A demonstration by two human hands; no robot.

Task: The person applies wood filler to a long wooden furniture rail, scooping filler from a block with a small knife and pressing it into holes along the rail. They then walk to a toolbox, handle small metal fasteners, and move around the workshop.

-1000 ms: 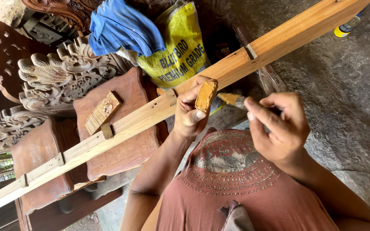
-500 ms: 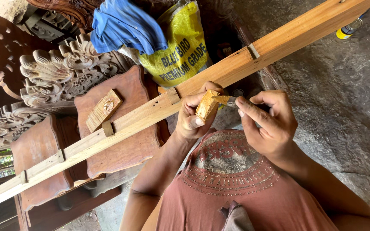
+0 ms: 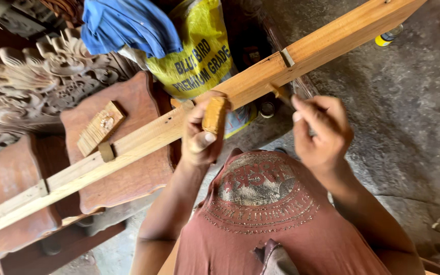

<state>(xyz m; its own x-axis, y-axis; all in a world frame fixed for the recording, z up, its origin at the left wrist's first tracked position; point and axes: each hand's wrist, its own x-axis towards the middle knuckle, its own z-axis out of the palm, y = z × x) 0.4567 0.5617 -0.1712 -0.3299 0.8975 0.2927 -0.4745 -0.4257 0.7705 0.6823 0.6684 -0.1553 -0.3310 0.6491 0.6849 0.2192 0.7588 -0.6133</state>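
The person wears a faded reddish-brown shirt [image 3: 266, 224] with a round studded print; both arms are bare.

A yellow plastic sack [image 3: 199, 56] stands at the upper centre of the frame, with a blue cloth [image 3: 128, 23] draped over its left shoulder. At upper left lies a pale carved wooden ornament [image 3: 31, 76] with scrolled leaves. Reddish-brown wooden panels [image 3: 133, 173] fill the left side; a small ridged wooden block [image 3: 100, 127] rests on one. A small yellow-capped bottle [image 3: 387, 36] lies on the grey concrete floor [image 3: 413, 117] at upper right.
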